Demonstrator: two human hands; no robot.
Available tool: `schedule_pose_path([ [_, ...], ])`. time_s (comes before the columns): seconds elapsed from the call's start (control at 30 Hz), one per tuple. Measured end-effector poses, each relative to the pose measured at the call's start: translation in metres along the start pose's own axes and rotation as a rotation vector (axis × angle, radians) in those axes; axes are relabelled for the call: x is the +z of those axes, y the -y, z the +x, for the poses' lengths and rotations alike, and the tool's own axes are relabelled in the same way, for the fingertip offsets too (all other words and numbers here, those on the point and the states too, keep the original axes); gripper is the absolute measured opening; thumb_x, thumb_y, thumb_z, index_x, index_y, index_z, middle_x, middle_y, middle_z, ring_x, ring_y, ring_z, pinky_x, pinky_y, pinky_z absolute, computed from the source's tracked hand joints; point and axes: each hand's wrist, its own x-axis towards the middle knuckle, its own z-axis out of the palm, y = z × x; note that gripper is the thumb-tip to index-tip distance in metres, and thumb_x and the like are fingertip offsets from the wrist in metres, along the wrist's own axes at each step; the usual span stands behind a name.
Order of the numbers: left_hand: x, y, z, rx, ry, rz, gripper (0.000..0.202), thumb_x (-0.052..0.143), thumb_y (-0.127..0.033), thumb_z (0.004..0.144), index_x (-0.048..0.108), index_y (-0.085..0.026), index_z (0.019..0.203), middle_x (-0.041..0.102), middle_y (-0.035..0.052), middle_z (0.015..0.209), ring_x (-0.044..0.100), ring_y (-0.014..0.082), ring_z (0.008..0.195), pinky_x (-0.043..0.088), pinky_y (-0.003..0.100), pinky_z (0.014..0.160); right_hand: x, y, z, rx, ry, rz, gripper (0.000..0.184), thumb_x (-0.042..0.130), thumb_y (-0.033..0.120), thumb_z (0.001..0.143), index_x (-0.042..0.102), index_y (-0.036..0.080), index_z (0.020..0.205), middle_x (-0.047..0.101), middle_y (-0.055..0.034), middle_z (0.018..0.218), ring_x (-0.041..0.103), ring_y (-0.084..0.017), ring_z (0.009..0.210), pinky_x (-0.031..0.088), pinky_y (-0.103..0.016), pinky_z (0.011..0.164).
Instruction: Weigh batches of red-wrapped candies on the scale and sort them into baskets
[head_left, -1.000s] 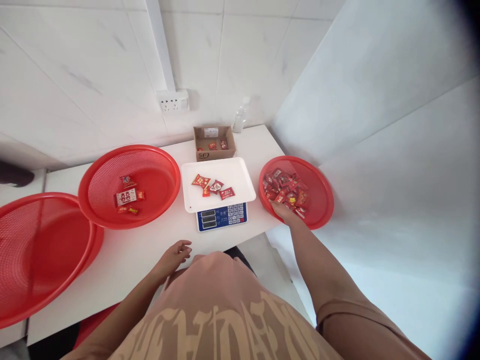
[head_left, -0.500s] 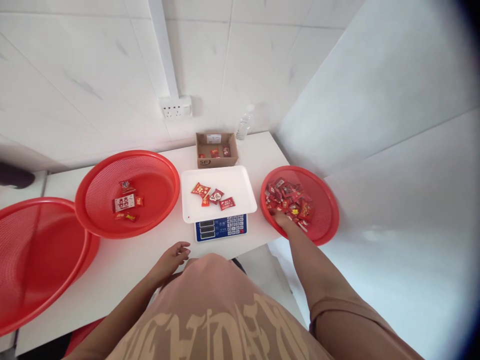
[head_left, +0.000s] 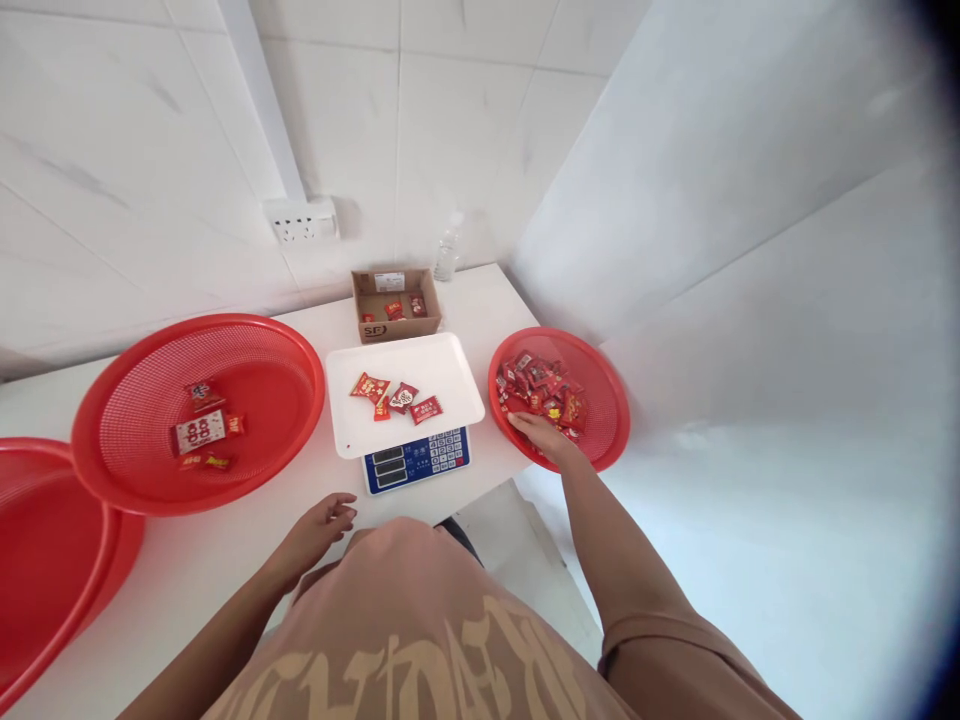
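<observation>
My right hand (head_left: 538,434) lies in the small red basket (head_left: 604,400) at the right, at the near-left edge of its heap of red candy packets (head_left: 544,385). Its fingers are drawn together low among the packets, and what they hold is hidden. My left hand (head_left: 315,522) rests on the white table (head_left: 225,560) near its front edge, just left of the scale. Its fingers are loosely apart and hold nothing. A white tray (head_left: 450,372) on the blue scale (head_left: 416,460) carries several candy packets (head_left: 394,397).
A large red basket (head_left: 135,380) at the left holds a few packets (head_left: 202,432). Another red basket (head_left: 45,560) is at the far left. A cardboard box (head_left: 395,305) with packets and a clear bottle (head_left: 448,246) stand by the wall. White panels close in the right side.
My right hand has slid from the middle of the candy heap towards the basket's near-left rim. The view has swung to the right. My left hand stays on the table.
</observation>
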Motion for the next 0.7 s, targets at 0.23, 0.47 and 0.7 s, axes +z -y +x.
schedule_pose_path([
  [0.23, 0.002, -0.003, -0.005, 0.023, 0.001, 0.011, 0.053, 0.059, -0.052, 0.069, 0.057, -0.019, 0.110, 0.064, 0.0091, 0.103, 0.064, 0.0231, 0.094, 0.048, 0.035, 0.085, 0.001, 0.020, -0.029, -0.174, -0.107, 0.095, 0.030, 0.066, 0.034, 0.071, 0.064, 0.022, 0.098, 0.067, -0.0063, 0.106, 0.062, -0.021, 0.097, 0.049, -0.039, 0.087],
  [0.47, 0.005, -0.001, -0.012, 0.034, -0.012, 0.013, 0.052, 0.059, -0.048, 0.068, 0.057, -0.018, 0.109, 0.064, 0.0083, 0.099, 0.063, 0.0222, 0.091, 0.048, 0.035, 0.084, 0.032, 0.052, -0.031, -0.279, -0.129, 0.119, 0.036, 0.058, 0.032, 0.075, 0.054, 0.020, 0.108, 0.066, -0.0059, 0.101, 0.063, -0.016, 0.087, 0.052, -0.032, 0.075],
  [0.7, 0.007, 0.006, -0.019, 0.047, -0.035, -0.005, 0.051, 0.059, -0.049, 0.068, 0.057, -0.019, 0.109, 0.064, 0.0073, 0.098, 0.063, 0.0219, 0.091, 0.047, 0.034, 0.083, 0.090, 0.073, -0.017, -0.274, -0.059, -0.011, 0.029, 0.060, 0.020, 0.069, 0.061, 0.021, 0.097, 0.067, -0.0016, 0.083, 0.063, -0.017, 0.077, 0.051, -0.034, 0.074],
])
